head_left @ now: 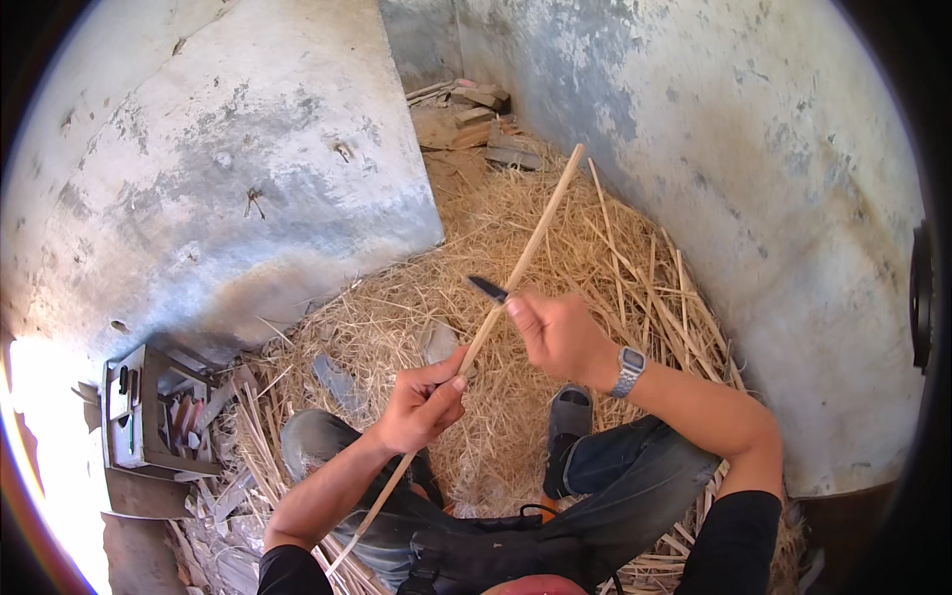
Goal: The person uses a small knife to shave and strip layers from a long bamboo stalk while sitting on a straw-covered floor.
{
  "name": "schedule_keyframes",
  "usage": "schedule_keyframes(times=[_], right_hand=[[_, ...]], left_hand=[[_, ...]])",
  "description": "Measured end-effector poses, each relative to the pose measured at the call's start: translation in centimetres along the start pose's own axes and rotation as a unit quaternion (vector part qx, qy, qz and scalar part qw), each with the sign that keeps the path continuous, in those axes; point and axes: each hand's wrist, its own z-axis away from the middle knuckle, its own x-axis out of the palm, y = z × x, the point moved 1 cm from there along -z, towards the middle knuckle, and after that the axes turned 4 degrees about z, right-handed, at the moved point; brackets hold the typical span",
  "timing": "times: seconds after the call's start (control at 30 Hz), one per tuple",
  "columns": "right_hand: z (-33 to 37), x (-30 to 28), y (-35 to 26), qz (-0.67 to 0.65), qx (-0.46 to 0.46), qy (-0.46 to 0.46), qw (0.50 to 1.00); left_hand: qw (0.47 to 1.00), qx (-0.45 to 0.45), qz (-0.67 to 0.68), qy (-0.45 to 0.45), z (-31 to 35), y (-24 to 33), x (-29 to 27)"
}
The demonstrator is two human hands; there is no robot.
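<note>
My left hand (pixel 424 402) grips a long thin wooden stick (pixel 535 238) near its middle; the stick slants from my lap up toward the far right wall. My right hand (pixel 557 332), with a metal watch on its wrist, holds a dark-bladed knife (pixel 487 289) whose blade lies against the stick just above my left hand. Both hands are over a heap of straw-like shavings (pixel 516 248).
Grey plastered walls close in at left (pixel 228 169) and right (pixel 754 178). Several split sticks (pixel 654 278) lie on the shavings at right. Wood scraps (pixel 466 119) are piled in the far corner. A small box of tools (pixel 149 407) sits at left. My sandalled foot (pixel 569 412) rests below the hands.
</note>
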Motion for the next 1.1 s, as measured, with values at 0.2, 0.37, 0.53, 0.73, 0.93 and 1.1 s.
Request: schedule_keyframes(times=[0.2, 0.37, 0.53, 0.73, 0.93, 1.1], right_hand=[[-0.6, 0.1, 0.0, -0.031, 0.0, -0.02, 0.999], [-4.1, -4.0, 5.1, 0.031, 0.063, 0.098, 0.993], [-2.6, -2.1, 4.1, 0.034, 0.006, 0.056, 0.998], [-1.4, 0.1, 0.1, -0.025, -0.006, 0.035, 0.999], [-3.1, -1.8, 2.8, 0.002, 0.033, 0.087, 0.996], [-1.6, 0.2, -0.3, -0.028, -0.011, 0.019, 0.999]], left_hand=[[1.0, -0.015, 0.002, 0.015, -0.5, 0.3, 0.1], [1.0, -0.02, 0.0, 0.005, -0.7, -0.1, 0.4], [1.0, -0.005, -0.011, -0.001, -1.5, 0.4, 1.1], [0.999, 0.002, 0.046, 0.004, -2.3, 1.7, 1.0], [0.999, 0.002, 0.034, -0.023, -2.4, 0.8, 1.1], [0.999, -0.007, 0.037, -0.001, -2.5, 2.2, 1.1]])
